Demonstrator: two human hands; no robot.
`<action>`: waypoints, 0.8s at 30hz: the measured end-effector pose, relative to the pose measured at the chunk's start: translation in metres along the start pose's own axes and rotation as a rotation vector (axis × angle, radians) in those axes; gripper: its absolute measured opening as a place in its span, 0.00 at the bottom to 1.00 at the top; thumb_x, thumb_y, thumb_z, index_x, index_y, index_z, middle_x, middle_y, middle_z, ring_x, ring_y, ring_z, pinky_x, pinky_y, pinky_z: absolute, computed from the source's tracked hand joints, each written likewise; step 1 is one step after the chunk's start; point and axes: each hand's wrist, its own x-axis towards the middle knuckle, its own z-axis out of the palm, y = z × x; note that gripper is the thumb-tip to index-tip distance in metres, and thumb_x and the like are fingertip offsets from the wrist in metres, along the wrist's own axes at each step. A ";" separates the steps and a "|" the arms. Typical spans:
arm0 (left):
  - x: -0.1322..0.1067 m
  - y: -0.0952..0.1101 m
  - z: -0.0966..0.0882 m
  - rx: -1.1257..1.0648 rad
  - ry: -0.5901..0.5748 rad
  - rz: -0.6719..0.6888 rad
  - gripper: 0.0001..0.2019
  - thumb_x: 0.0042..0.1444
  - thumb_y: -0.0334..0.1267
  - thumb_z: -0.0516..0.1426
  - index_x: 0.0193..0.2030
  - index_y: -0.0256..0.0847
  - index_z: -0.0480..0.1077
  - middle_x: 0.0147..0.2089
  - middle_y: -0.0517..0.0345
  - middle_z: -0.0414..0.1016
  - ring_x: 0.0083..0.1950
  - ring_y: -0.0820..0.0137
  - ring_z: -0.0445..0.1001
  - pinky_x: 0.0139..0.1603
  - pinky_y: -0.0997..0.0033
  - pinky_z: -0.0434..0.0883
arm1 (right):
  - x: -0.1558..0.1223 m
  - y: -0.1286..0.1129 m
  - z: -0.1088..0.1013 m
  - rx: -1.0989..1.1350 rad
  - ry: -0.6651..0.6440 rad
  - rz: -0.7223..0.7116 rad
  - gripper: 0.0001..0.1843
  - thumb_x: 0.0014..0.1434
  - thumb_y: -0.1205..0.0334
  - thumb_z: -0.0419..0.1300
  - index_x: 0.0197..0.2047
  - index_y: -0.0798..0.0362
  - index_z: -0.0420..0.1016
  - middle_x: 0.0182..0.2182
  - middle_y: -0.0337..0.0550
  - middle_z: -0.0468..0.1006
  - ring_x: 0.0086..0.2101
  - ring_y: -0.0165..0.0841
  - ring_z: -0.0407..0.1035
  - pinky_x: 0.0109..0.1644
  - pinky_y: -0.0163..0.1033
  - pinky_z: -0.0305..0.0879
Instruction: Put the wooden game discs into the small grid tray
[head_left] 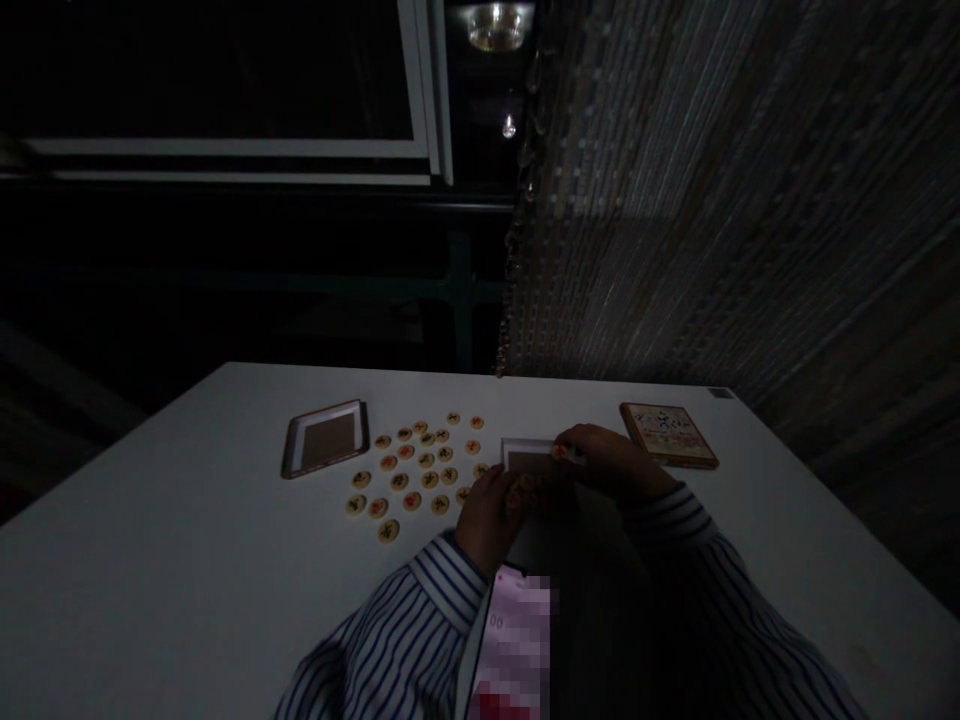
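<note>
Round wooden Chinese chess pieces (430, 480) with red or dark characters lie scattered on the white table, left of my hands. In front of me is a shallow open box (534, 461), with several pieces (529, 483) grouped in its near part. My left hand (487, 515) is closed on the box's left side, close to those pieces. Over the box's right side, my right hand (604, 458) pinches a chess piece (561, 453) with a red character. Dim light and shadow hide the lower part of the box and some fingers.
An open tray-like box part (328, 440) lies at the left back of the white table (187, 520). A printed box (669, 435) lies at the right back. A lit phone (514, 640) is near my left forearm. Bead-string curtains (637, 200) hang behind the table.
</note>
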 end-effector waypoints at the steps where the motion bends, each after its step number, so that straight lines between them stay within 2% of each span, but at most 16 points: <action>1: 0.000 0.000 0.000 0.002 0.004 -0.002 0.19 0.51 0.40 0.54 0.50 0.40 0.63 0.54 0.46 0.64 0.55 0.60 0.63 0.53 0.54 0.63 | 0.000 0.000 0.000 0.003 0.014 -0.012 0.13 0.53 0.59 0.53 0.41 0.54 0.70 0.37 0.46 0.73 0.37 0.33 0.66 0.39 0.34 0.59; 7: 0.000 0.000 0.000 0.008 -0.019 -0.016 0.19 0.50 0.39 0.54 0.50 0.40 0.63 0.54 0.45 0.64 0.55 0.59 0.63 0.54 0.54 0.63 | -0.001 0.002 0.005 0.006 0.035 -0.045 0.13 0.54 0.60 0.52 0.40 0.55 0.70 0.36 0.46 0.72 0.37 0.32 0.66 0.40 0.34 0.59; 15: 0.001 0.001 -0.002 0.024 -0.050 -0.036 0.19 0.51 0.40 0.54 0.50 0.38 0.64 0.55 0.43 0.63 0.56 0.59 0.62 0.55 0.54 0.62 | 0.001 0.005 0.009 -0.020 -0.027 -0.030 0.13 0.53 0.61 0.53 0.42 0.56 0.70 0.37 0.48 0.72 0.37 0.32 0.66 0.38 0.33 0.59; 24: 0.000 0.000 0.000 0.039 -0.016 -0.015 0.19 0.51 0.41 0.54 0.49 0.37 0.64 0.54 0.44 0.64 0.55 0.60 0.63 0.53 0.56 0.64 | 0.003 0.005 0.016 -0.066 -0.070 -0.019 0.13 0.56 0.60 0.50 0.42 0.56 0.70 0.37 0.48 0.72 0.38 0.31 0.66 0.38 0.33 0.58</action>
